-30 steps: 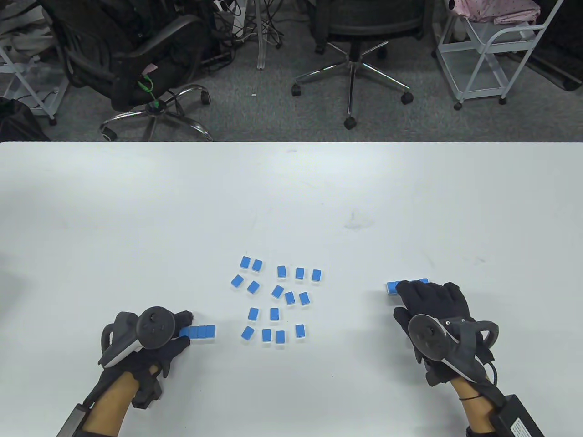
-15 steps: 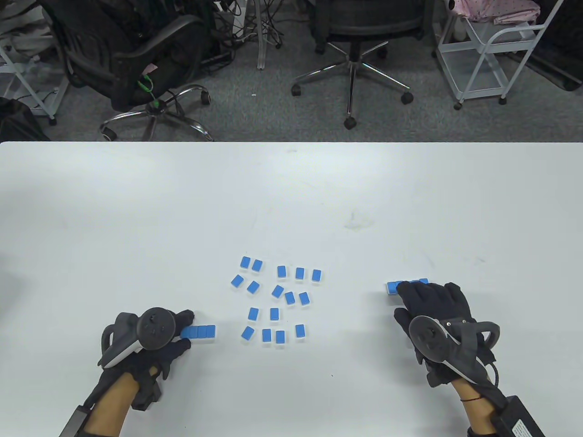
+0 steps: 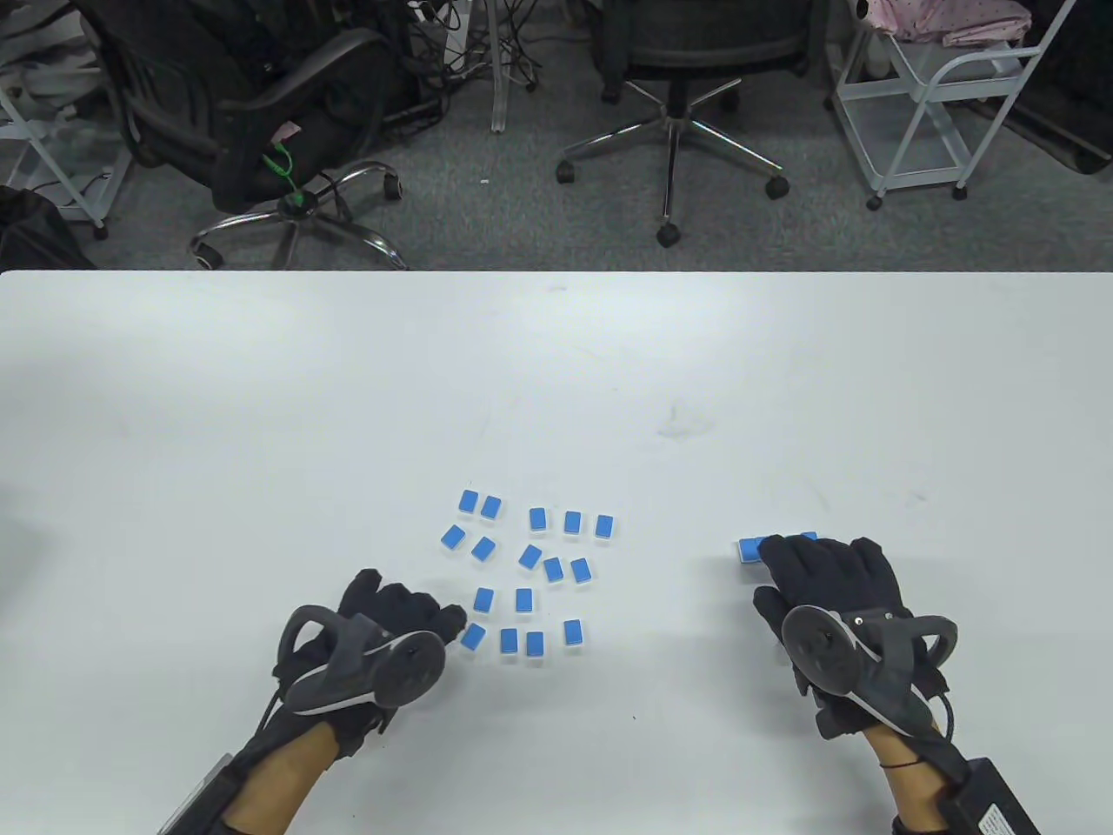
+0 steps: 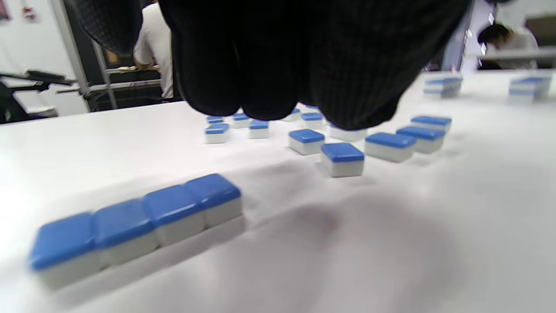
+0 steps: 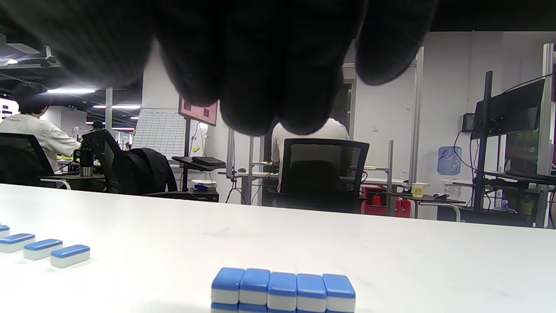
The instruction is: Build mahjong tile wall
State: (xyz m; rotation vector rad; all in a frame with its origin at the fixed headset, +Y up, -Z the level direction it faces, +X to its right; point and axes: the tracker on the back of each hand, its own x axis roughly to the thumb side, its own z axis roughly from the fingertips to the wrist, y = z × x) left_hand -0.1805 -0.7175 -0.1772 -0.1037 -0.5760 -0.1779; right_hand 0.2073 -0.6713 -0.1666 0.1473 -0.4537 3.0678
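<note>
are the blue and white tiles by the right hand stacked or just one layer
Stacked. In the right wrist view the blue-topped, white-sided mahjong tile row shows five tiles side by side, with more blue tops showing directly beneath them, so at least two layers.

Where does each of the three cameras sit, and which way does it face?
Table view: above, looking down at the white table; both gloved hands with trackers enter from below, left hand, right hand.
Left wrist view: low under the left hand, facing the scattered tiles; its fingers hang from the top; a four-tile row lies near.
Right wrist view: at table level, facing the office; dark fingers above a stacked tile row.
Shared: the scattered tiles appear in all three.
</note>
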